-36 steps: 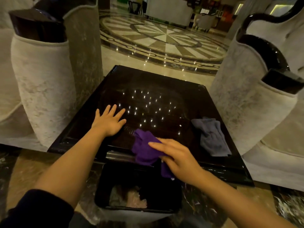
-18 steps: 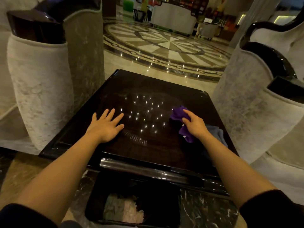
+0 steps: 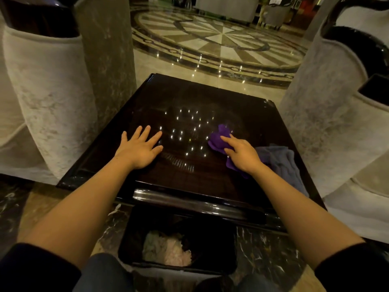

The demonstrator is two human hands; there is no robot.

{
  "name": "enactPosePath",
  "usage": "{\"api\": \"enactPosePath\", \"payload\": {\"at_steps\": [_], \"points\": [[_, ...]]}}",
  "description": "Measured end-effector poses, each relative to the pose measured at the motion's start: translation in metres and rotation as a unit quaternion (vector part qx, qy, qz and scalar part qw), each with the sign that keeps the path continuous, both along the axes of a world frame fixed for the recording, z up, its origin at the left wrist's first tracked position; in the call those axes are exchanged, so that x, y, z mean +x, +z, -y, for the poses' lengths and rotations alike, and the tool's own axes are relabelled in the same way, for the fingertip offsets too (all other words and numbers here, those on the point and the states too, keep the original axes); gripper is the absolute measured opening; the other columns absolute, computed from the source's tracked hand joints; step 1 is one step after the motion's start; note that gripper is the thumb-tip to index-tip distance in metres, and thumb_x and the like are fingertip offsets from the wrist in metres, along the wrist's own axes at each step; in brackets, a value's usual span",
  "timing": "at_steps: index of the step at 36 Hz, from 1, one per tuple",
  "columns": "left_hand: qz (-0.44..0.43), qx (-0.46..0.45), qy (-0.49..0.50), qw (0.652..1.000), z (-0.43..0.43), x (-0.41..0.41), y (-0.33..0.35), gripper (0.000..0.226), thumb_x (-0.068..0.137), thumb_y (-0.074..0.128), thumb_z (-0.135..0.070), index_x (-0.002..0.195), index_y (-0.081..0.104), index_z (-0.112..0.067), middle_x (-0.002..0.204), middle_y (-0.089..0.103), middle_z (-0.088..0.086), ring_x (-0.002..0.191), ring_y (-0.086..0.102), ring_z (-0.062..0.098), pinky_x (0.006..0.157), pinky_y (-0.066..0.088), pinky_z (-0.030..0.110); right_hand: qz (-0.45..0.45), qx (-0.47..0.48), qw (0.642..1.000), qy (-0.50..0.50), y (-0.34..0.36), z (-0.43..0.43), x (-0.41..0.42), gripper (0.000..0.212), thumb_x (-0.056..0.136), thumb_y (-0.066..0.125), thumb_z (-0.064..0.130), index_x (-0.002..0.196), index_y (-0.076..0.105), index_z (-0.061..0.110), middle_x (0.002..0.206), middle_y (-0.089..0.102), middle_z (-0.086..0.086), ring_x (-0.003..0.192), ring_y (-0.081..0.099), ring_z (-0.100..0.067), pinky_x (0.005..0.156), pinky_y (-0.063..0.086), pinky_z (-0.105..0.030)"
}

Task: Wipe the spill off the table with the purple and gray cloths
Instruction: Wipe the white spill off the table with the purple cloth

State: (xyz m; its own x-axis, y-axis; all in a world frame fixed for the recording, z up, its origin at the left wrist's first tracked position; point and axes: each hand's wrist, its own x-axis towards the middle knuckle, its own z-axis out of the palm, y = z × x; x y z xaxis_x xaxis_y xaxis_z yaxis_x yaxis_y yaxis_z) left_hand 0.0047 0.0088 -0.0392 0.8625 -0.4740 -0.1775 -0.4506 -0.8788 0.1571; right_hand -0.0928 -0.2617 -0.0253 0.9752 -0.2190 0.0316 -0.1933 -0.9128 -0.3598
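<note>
The left hand (image 3: 140, 149) lies flat on the dark glossy bench (image 3: 210, 98), fingers (image 3: 145, 131) spread wide and holding nothing. The right hand (image 3: 242, 153) presses down on the purple cloth (image 3: 217, 140), its fingers stretched forward over the bunched fabric rather than curled round it; part of the cloth sticks out ahead of the fingertips and part trails back under the wrist. The gray cloth (image 3: 282, 163) lies crumpled just beside the right hand's outer side, near the bench's right edge, and appears to touch the purple one. Below the bench's near edge, behind both wrists, stands a black bin (image 3: 212, 239) with pale crumpled waste inside. The spill itself cannot be made out among the light reflections.
</note>
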Motion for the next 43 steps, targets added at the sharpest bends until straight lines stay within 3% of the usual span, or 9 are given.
{"api": "enactPosePath", "payload": {"at_steps": [9, 15, 19, 26, 30, 34, 36, 39, 43], "points": [[-0.003, -0.006, 0.006, 1.0, 0.0, -0.004, 0.003, 0.055, 0.093, 0.016, -0.05, 0.143, -0.002, -0.035, 0.156, -0.01, 0.003, 0.143, -0.013, 0.022, 0.113, -0.008, 0.052, 0.024, 0.04, 0.995, 0.089, 0.003, -0.049, -0.039, 0.044, 0.088, 0.052, 0.014, 0.128, 0.045, 0.03, 0.144, 0.04, 0.0, 0.131, 0.036, -0.019, 0.105, 0.028, -0.032], [0.0, -0.004, 0.008, 1.0, 0.0, -0.006, 0.005, 0.056, 0.094, 0.017, -0.05, 0.144, -0.001, -0.034, 0.157, -0.009, 0.004, 0.143, -0.012, 0.023, 0.113, -0.007, 0.052, 0.053, 0.051, 0.983, 0.166, 0.004, -0.091, -0.078, 0.042, 0.086, 0.055, 0.012, 0.124, 0.051, 0.027, 0.136, 0.05, -0.002, 0.127, 0.043, -0.017, 0.102, 0.032, -0.027], [-0.004, -0.007, 0.012, 1.0, 0.001, -0.005, 0.004, 0.056, 0.094, 0.018, -0.05, 0.144, 0.0, -0.034, 0.157, -0.009, 0.004, 0.143, -0.012, 0.023, 0.113, -0.007, 0.051, 0.074, 0.064, 0.973, 0.208, 0.002, -0.111, -0.1, 0.037, 0.087, 0.054, 0.011, 0.123, 0.053, 0.021, 0.134, 0.051, -0.006, 0.127, 0.044, -0.019, 0.103, 0.025, -0.019], [-0.003, -0.005, 0.006, 1.0, 0.001, -0.003, 0.005, 0.055, 0.093, 0.018, -0.05, 0.144, 0.001, -0.035, 0.157, -0.007, 0.004, 0.143, -0.01, 0.022, 0.113, -0.006, 0.052, 0.097, 0.105, 0.953, 0.267, -0.009, -0.136, -0.123, 0.03, 0.082, 0.056, 0.002, 0.11, 0.063, 0.008, 0.12, 0.061, -0.018, 0.112, 0.057, -0.033, 0.1, 0.038, -0.038], [0.027, -0.015, 0.011, 0.999, -0.001, -0.008, 0.02, 0.056, 0.093, 0.02, -0.05, 0.144, 0.004, -0.034, 0.157, -0.004, 0.005, 0.144, -0.007, 0.023, 0.114, -0.004, 0.052, 0.102, 0.137, 0.953, 0.251, 0.003, -0.136, -0.129, 0.033, 0.085, 0.052, 0.003, 0.118, 0.057, 0.008, 0.128, 0.055, -0.016, 0.119, 0.051, -0.03, 0.102, 0.041, -0.038], [0.032, -0.004, 0.012, 0.999, -0.002, -0.007, 0.021, 0.056, 0.093, 0.021, -0.051, 0.144, 0.005, -0.035, 0.157, -0.002, 0.005, 0.144, -0.005, 0.024, 0.114, -0.002, 0.051, 0.056, 0.11, 0.954, 0.273, 0.01, -0.134, -0.124, 0.035, 0.089, 0.049, 0.008, 0.123, 0.052, 0.012, 0.137, 0.047, -0.011, 0.129, 0.04, -0.026, 0.107, 0.027, -0.028], [0.036, -0.004, 0.015, 0.999, -0.007, -0.007, 0.023, 0.056, 0.093, 0.023, -0.051, 0.144, 0.006, -0.035, 0.157, -0.001, 0.006, 0.144, -0.002, 0.025, 0.114, 0.001, 0.05, 0.053, 0.124, 0.953, 0.273, 0.014, -0.134, -0.121, 0.036, 0.089, 0.049, 0.006, 0.125, 0.05, 0.013, 0.138, 0.046, -0.01, 0.13, 0.038, -0.024, 0.108, 0.028, -0.028], [0.137, 0.012, 0.041, 0.99, -0.022, -0.023, 0.034, 0.057, 0.093, 0.028, -0.047, 0.145, 0.011, -0.03, 0.155, 0.012, 0.012, 0.143, 0.009, 0.029, 0.114, 0.01, 0.049, 0.056, 0.13, 0.946, 0.292, 0.031, -0.133, -0.125, 0.039, 0.089, 0.049, 0.006, 0.127, 0.048, 0.013, 0.139, 0.044, -0.009, 0.131, 0.037, -0.023, 0.11, 0.03, -0.032], [0.234, -0.04, 0.004, 0.971, -0.018, -0.041, 0.04, 0.042, 0.093, 0.038, -0.032, 0.128, 0.047, -0.011, 0.127, 0.056, 0.017, 0.117, 0.049, 0.035, 0.095, 0.036, 0.045, 0.078, 0.112, 0.947, 0.292, 0.045, -0.125, -0.12, 0.039, 0.088, 0.052, 0.004, 0.126, 0.048, 0.012, 0.139, 0.045, -0.01, 0.13, 0.037, -0.025, 0.11, 0.029, -0.034]]}}
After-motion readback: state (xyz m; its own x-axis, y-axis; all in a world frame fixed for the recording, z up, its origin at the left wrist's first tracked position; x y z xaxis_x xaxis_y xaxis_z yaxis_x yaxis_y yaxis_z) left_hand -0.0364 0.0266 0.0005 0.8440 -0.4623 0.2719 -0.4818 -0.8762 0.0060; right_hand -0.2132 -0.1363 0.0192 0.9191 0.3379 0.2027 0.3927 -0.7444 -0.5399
